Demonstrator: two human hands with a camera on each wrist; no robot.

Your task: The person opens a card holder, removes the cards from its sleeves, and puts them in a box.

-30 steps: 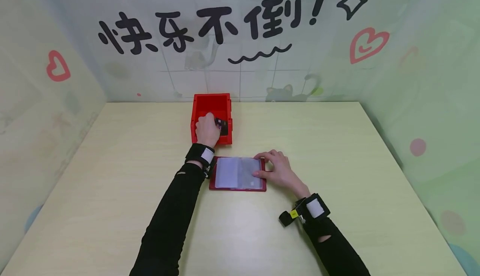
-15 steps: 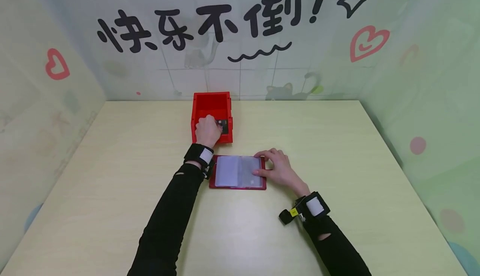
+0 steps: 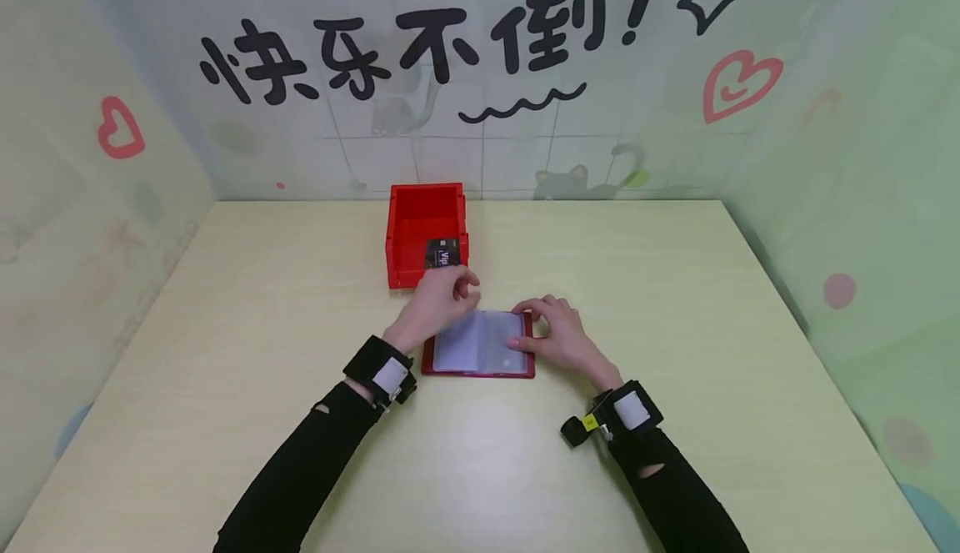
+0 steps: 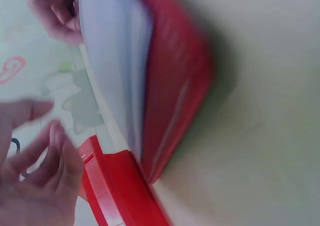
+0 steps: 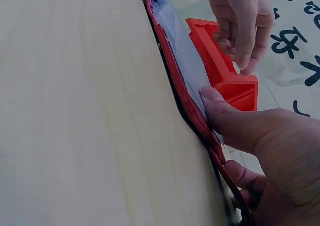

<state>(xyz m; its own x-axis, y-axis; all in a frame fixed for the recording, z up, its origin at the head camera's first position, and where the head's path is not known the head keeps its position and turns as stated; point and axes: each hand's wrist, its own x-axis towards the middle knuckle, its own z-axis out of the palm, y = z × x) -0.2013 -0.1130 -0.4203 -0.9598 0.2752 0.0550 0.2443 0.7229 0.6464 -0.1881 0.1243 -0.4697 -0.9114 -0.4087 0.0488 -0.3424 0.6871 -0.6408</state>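
A card holder with a red cover and clear sleeves (image 3: 462, 349) lies spread on the table. My right hand (image 3: 561, 334) grips its right side, and in the right wrist view the thumb (image 5: 217, 105) presses on the sleeves while fingers curl at the cover's edge. Over the holder's upper left part hovers my left hand (image 3: 437, 307). Its thumb and fingertips stand apart in the left wrist view, with nothing seen between them. Just beyond it, a black card (image 3: 442, 253) marked "VIP" rests in the red bin (image 3: 397, 244).
The pale wooden table (image 3: 247, 353) meets a printed backdrop (image 3: 480, 103) behind the bin. Printed cloth walls rise on the left and right. A strap with a small camera (image 3: 576, 430) sits on the right wrist.
My left hand has come out of the red bin, moving toward me and right over the card holder. The black card in the bin shows more fully. The right hand keeps its grip.
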